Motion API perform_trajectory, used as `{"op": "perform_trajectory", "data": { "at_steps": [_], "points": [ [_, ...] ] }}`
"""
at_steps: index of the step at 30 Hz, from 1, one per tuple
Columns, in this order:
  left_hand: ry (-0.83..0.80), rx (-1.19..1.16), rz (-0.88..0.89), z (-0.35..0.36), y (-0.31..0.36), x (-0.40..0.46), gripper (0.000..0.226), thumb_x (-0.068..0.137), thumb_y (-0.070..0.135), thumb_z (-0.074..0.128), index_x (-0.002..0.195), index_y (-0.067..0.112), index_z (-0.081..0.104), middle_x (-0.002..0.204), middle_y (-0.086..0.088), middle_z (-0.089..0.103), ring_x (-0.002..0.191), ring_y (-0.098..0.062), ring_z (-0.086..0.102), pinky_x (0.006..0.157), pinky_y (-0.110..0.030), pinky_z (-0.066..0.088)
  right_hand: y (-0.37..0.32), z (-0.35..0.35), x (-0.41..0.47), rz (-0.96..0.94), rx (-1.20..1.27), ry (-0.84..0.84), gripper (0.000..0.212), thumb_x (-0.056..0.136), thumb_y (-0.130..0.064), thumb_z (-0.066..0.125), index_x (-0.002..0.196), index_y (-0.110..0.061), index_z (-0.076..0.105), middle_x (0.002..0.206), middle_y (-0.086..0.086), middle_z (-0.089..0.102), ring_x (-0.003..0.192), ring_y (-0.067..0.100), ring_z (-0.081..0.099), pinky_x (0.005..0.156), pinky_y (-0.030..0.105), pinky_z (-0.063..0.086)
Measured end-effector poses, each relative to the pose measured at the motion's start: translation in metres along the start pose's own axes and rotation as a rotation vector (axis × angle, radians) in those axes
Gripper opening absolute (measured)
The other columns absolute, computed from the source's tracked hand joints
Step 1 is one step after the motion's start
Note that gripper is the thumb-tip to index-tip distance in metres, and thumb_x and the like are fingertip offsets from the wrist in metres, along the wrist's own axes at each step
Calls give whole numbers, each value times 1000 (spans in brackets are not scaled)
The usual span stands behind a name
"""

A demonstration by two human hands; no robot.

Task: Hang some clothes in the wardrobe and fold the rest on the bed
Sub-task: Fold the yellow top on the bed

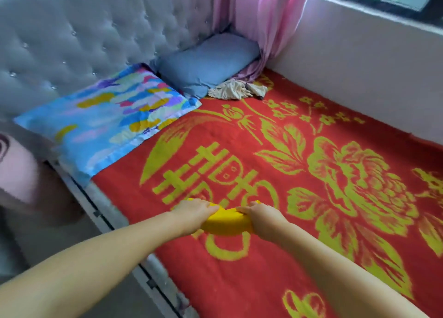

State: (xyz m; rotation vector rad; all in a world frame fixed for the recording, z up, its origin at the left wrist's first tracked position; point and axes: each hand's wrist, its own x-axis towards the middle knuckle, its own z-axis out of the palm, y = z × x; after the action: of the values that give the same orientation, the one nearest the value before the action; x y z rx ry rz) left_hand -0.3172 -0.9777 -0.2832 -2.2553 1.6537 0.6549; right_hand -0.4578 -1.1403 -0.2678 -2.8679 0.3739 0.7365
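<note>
A folded yellow garment (224, 224) is held just above the red bed blanket (239, 281) near the bed's left edge. My left hand (194, 212) grips its left end with the fingers curled over the top. My right hand (260, 213) grips its right end the same way. The garment bows slightly between the two hands. A crumpled beige cloth (236, 90) lies on the blanket near the head of the bed, in front of the blue pillow.
A multicoloured pillow (107, 118) and a blue pillow (208, 63) lie against the grey tufted headboard (72, 35). A pink curtain (259, 18) hangs in the corner beside the white wall (359, 66). The bed's left edge (115, 224) borders the floor.
</note>
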Motion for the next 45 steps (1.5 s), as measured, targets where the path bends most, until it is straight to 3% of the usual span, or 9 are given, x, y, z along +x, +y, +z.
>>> {"op": "perform_trajectory", "data": {
  "at_steps": [6, 12, 17, 21, 26, 33, 40, 45],
  "points": [
    [70, -124, -255, 46, -91, -139, 66, 91, 1, 49, 148, 25, 26, 144, -8, 40, 134, -31, 37, 89, -48, 47, -155, -37, 37, -260, -169, 26, 55, 94, -10, 50, 143, -30, 37, 132, 3, 51, 119, 24, 54, 88, 39, 51],
    [148, -259, -523, 136, -173, -339, 67, 88, 1, 49, 146, 29, 31, 148, -1, 40, 133, -27, 41, 95, -41, 44, -382, -35, 58, -551, -308, 20, 53, 92, -7, 49, 140, -29, 41, 128, 3, 51, 116, 28, 56, 89, 38, 50],
    [126, -313, -766, 205, -214, -491, 64, 91, 5, 48, 146, 31, 29, 138, -4, 49, 125, -30, 48, 91, -42, 47, -556, -20, 48, -774, -356, 6, 50, 94, -13, 49, 140, -31, 44, 131, 4, 52, 120, 27, 53, 97, 39, 47],
    [140, -358, -927, 252, -233, -593, 65, 91, 0, 44, 148, 25, 26, 137, -8, 47, 126, -31, 46, 97, -44, 45, -672, -13, 35, -915, -416, 6, 52, 95, -9, 49, 142, -28, 40, 131, 4, 50, 120, 28, 52, 93, 39, 49],
    [137, -474, -1052, 305, -235, -650, 64, 92, 3, 41, 150, 25, 23, 143, -7, 43, 129, -30, 44, 94, -39, 42, -756, 3, 28, -1035, -547, -48, 54, 93, -7, 48, 142, -30, 40, 130, 3, 49, 120, 27, 50, 91, 42, 50],
    [75, -610, -1113, 354, -268, -671, 64, 90, 4, 45, 148, 24, 26, 139, -8, 46, 124, -31, 47, 88, -41, 45, -824, 23, 61, -1086, -580, -222, 46, 83, -8, 52, 124, -30, 55, 120, 4, 59, 113, 28, 57, 88, 44, 52],
    [97, -695, -1156, 386, -315, -692, 61, 89, 5, 45, 145, 25, 31, 131, -9, 50, 117, -31, 52, 83, -41, 46, -891, 31, 105, -1138, -601, -267, 60, 86, -7, 53, 138, -36, 46, 127, 4, 58, 119, 26, 54, 94, 41, 49],
    [67, -731, -1147, 433, -355, -729, 59, 90, 5, 45, 144, 24, 32, 128, -10, 51, 113, -33, 55, 83, -42, 48, -957, 59, 123, -1141, -588, -317, 50, 89, -15, 57, 134, -34, 49, 127, 4, 57, 119, 27, 54, 93, 41, 49]
  ]
}}
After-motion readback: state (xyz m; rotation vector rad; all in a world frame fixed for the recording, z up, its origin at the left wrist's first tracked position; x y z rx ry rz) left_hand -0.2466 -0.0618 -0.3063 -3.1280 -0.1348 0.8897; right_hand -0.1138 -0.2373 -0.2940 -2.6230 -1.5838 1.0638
